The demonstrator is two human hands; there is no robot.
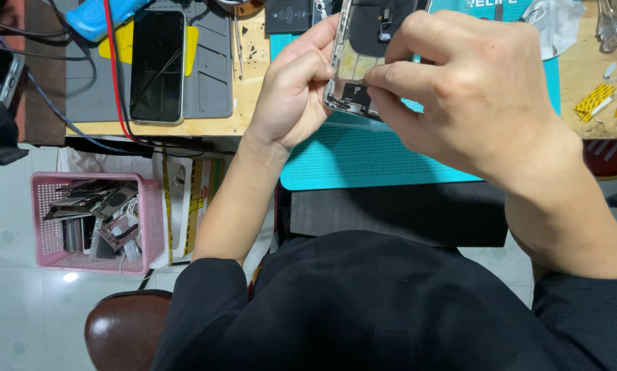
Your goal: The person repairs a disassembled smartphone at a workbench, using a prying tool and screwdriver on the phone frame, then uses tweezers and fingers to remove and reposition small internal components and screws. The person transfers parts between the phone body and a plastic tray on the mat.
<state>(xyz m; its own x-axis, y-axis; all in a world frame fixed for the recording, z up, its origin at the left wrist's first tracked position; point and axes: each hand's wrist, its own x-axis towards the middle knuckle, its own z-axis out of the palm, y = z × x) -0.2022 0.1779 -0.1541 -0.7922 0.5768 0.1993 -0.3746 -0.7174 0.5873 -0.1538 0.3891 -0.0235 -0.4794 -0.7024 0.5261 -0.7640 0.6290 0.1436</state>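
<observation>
A wooden table (253, 103) is running across the far side, and its near edge is dropping off to a white tiled floor (6, 227). A bumpy teal mat (363, 161) is lying on the table and hanging a bit over that edge. To the left, a flat gray mat (212, 82) is carrying a shiny black phone (157, 65) lying face up.

Down on the floor at the left, a pink plastic basket (150, 227) with little holes is holding a jumble of phone parts too mixed up to tell apart.

Over the teal mat, the left hand (291, 89) is gripping the side of an opened phone frame (353, 69), a thin metal shell with dark parts inside. Its far end is getting cut off at the top. The right hand (473, 93) is pinching finger and thumb together at the frame's near end, and the hand is hiding whatever tiny bit is sitting there.

There is little free room between the two hands.
</observation>
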